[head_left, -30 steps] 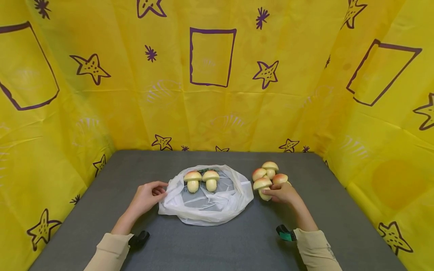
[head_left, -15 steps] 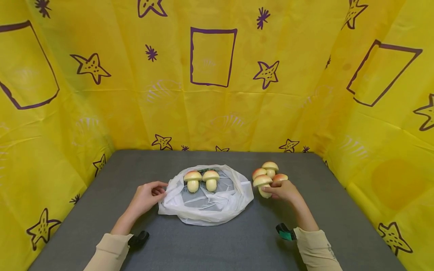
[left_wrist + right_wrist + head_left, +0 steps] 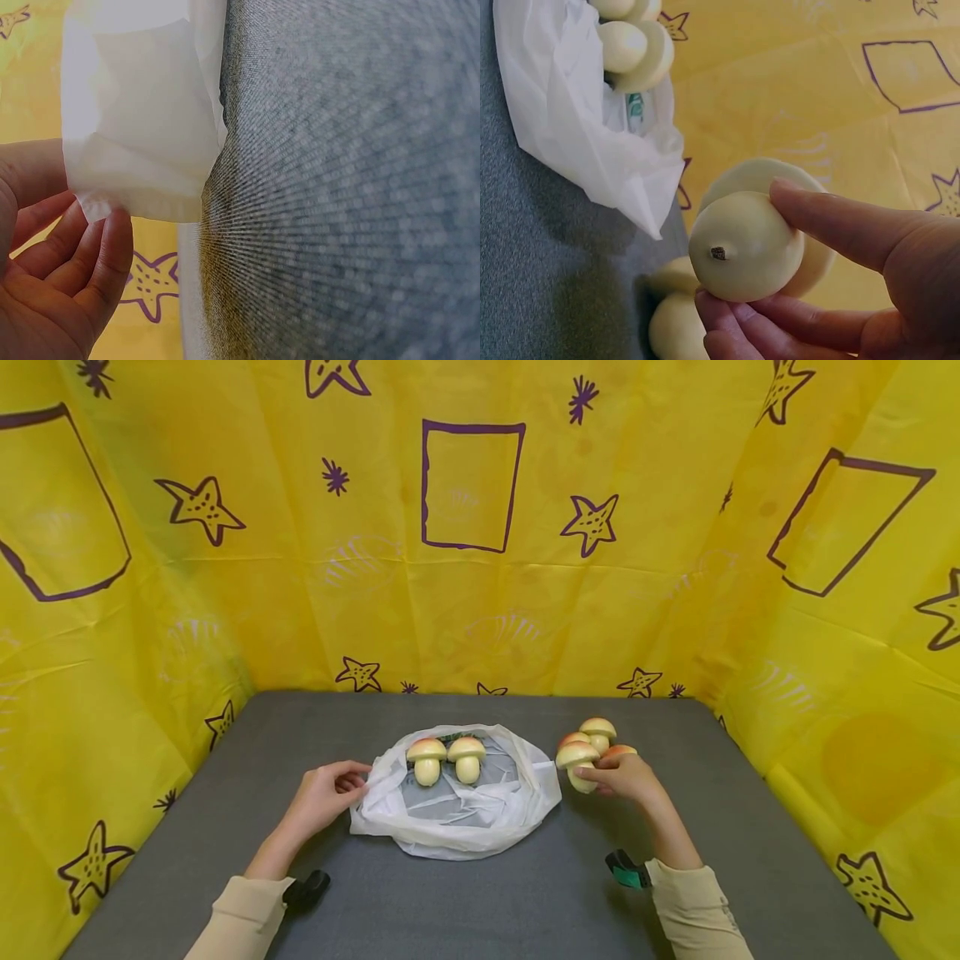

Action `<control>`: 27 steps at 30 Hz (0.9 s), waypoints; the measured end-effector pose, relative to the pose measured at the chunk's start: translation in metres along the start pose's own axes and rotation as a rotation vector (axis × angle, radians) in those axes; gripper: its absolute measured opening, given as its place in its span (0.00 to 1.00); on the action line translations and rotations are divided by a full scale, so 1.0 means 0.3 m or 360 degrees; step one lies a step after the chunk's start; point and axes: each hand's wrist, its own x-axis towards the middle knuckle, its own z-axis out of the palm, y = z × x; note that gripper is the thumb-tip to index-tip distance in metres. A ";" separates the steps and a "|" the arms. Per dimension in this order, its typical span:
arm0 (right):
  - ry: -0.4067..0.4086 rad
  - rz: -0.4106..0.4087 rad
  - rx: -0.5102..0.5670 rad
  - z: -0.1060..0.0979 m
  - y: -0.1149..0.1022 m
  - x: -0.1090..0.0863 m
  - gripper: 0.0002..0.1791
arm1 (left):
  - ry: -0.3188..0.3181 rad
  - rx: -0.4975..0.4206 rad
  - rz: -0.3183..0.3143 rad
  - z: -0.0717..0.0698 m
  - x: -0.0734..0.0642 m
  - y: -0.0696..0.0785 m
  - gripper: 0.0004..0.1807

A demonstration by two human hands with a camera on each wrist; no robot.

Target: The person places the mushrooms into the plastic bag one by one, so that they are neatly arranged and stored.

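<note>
Right hand (image 3: pixel 628 777) grips one mushroom (image 3: pixel 577 757) of six

Thumb and fingers pinch its stem, just beside the single white bag (image 3: pixel 468 842). The left hand (image 3: pixel 327 793) pinches the bag's left rim. Two mushrooms (image 3: pixel 427 760) lie inside, between the hands; three mushrooms (image 3: pixel 598 731) cluster on the counter (image 3: pixel 480 910) behind the held one.

Yellow, creased fabric walls (image 3: pixel 502 589) fill the left, centre and right of the head frame, printed with dark-purple spotted starfish (image 3: pixel 590 525) and an outlined dark-purple rectangle (image 3: pixel 473 423) at upper centre. Below, a flat, dark-grey, textile-like surface (image 3: pixel 465 906) spans the lower frame.
</note>
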 end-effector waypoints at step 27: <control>-0.0073 -0.0054 0.0055 0.041 -0.061 0.023 0.20 | -0.0011 -0.0004 -0.0016 -0.001 -0.001 0.002 0.13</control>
